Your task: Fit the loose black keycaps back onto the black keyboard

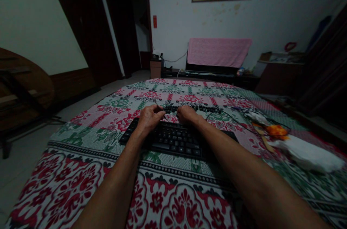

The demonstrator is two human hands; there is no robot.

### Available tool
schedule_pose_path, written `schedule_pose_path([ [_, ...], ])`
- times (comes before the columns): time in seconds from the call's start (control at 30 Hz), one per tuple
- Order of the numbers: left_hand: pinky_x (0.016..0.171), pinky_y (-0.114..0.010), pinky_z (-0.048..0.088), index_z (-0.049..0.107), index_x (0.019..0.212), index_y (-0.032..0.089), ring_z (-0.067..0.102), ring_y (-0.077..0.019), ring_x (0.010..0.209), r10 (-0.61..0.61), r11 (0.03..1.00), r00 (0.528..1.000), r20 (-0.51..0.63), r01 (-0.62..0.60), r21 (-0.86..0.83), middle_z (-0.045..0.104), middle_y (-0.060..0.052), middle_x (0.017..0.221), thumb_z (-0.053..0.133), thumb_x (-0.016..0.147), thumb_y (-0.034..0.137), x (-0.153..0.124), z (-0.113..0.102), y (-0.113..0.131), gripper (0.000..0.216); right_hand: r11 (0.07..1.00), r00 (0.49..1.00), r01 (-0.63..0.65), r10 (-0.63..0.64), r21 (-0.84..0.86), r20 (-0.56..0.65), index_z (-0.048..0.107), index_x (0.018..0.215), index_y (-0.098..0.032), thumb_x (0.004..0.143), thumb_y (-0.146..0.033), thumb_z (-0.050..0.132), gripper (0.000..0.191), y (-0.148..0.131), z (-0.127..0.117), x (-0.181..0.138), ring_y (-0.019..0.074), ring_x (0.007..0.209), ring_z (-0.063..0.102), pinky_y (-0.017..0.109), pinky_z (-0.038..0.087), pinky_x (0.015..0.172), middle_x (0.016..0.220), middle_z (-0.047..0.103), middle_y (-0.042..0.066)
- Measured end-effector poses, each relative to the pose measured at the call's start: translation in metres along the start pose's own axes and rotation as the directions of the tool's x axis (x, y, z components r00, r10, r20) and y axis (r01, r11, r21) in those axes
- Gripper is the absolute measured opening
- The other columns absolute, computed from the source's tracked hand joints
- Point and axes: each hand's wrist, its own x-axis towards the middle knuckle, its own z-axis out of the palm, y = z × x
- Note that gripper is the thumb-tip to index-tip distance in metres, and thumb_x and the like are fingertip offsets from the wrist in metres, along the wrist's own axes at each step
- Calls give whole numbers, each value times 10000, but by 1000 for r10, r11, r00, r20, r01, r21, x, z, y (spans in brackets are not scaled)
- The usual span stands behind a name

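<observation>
A black keyboard (176, 140) lies on a table covered with a red, green and white floral cloth (81, 171). My left hand (149, 117) rests on the keyboard's far left corner, fingers closed in a pinch round a thin dark tool that sticks up and back. My right hand (187, 114) is beside it at the keyboard's far edge, with fingers curled down and their tips hidden. Just beyond both hands, a row of dark loose keycaps (197, 107) lies on the cloth. A black cable (233, 115) runs to the right.
A white cloth (306, 153), an orange object (276, 130) and a wooden stick (261, 137) lie at the table's right. Beyond the table, a pink cover (217, 52) drapes a low cabinet. A dark wooden folded table (24, 84) stands at the left.
</observation>
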Motion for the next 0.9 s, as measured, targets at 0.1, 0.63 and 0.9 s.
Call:
schedule_pose_path([
  [0.1, 644, -265, 457, 654, 825, 169, 632, -179, 659, -11, 1000, 1000, -8, 12, 18, 677, -28, 650, 593, 659, 341, -1, 0, 2, 246, 999, 998, -42, 43, 35, -44, 664, 980, -136, 796, -240, 489, 275, 3, 2, 2, 218, 941, 611, 243, 428, 778, 995, 669, 156],
  [0.63, 642, -260, 456, 647, 838, 158, 631, -171, 653, -14, 999, 1000, 7, 13, 44, 682, -33, 671, 580, 661, 346, -1, 1, 3, 266, 1000, 1000, 13, -13, 6, -9, 691, 921, -169, 748, -205, 491, 267, 2, 6, 4, 230, 948, 610, 280, 436, 803, 973, 678, 130],
  [0.9, 640, -258, 458, 646, 813, 164, 628, -163, 634, -8, 1000, 1000, 0, 8, 13, 678, -27, 655, 585, 662, 340, 0, 1, 3, 240, 999, 999, -34, 35, 25, -30, 679, 952, -145, 776, -203, 464, 284, -1, 7, 11, 232, 980, 601, 277, 435, 822, 1023, 660, 149],
])
